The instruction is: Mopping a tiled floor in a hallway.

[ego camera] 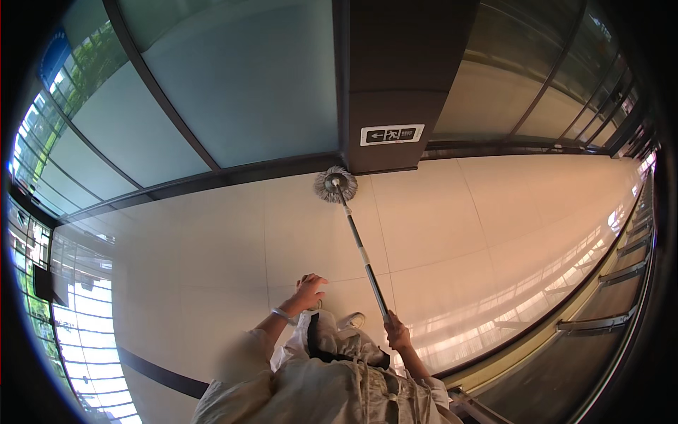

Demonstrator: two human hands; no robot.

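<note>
My right hand [397,331] is closed round the lower end of a long mop handle [375,281], made of dark and pale sections. The handle slants up and left to a round grey string mop head [336,184], which lies on the pale tiled floor [318,238] at the foot of the dark pillar. My left hand [309,290] holds nothing; its fingers are apart and slightly bent, in the air in front of my body. A pale band circles the left wrist.
A dark pillar [400,69] with an exit sign [392,135] stands beside frosted glass panels [249,85]. More glass panels [487,100] run to the right. Along the right edge is a metal and glass railing [598,322]. My shoe [352,320] is on the floor.
</note>
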